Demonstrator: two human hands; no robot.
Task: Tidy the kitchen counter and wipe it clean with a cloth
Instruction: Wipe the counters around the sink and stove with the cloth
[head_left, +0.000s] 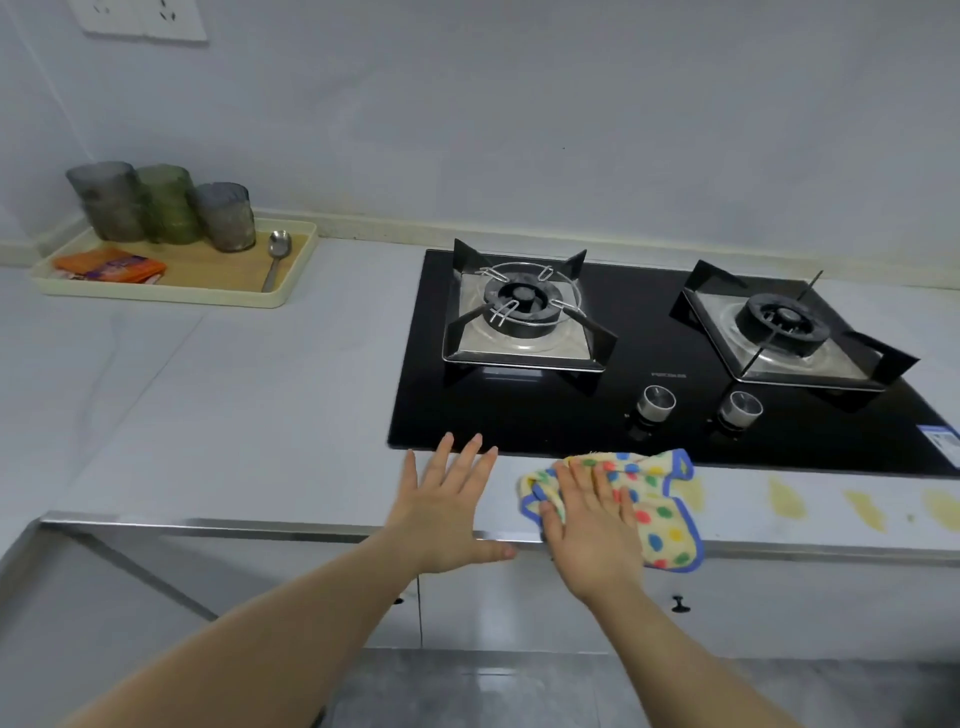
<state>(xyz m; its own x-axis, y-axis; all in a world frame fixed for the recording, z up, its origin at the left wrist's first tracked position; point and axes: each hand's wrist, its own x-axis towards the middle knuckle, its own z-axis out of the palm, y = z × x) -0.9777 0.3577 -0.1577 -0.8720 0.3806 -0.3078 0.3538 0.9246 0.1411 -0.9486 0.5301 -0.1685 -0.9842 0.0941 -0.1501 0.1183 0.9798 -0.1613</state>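
Left hand: the left hand (452, 504) lies palm down on the desk (234, 415) with fingers straight and spread, holding nothing. Its fingertips come close to the front edge of the stove (519, 415), and the thumb lies along the desk's metal front lip.
Right hand: the right hand (587, 525) lies flat on the cloth (662, 501), just beside the left hand. Its fingers are straight and slightly apart, pressing the cloth down rather than gripping it, and the thumb sits at the cloth's left edge.
Cloth: pale yellow with coloured dots and a blue border, crumpled. It lies on the front strip of the desk just before the stove, with its lower corner hanging over the front lip.
Smears: yellow smears (787, 499) mark the desk to the right of the cloth, along the same front strip.
Stove: black glass, set into the desk, with a left burner (524, 306), a right burner (787, 322) and two knobs (655, 402) near its front edge.
Sticker: a blue and white sticker (945, 444) sits at the stove's front right corner.
Tray: a cream tray (156, 300) stands at the back left of the desk, well apart from both hands.
On the tray: three cups (169, 202) stand upright in a row at the back. A spoon (275, 260) lies at the right, and an orange packet (111, 265) lies at the front left.
Wall: a white socket (140, 18) is high up on the left.
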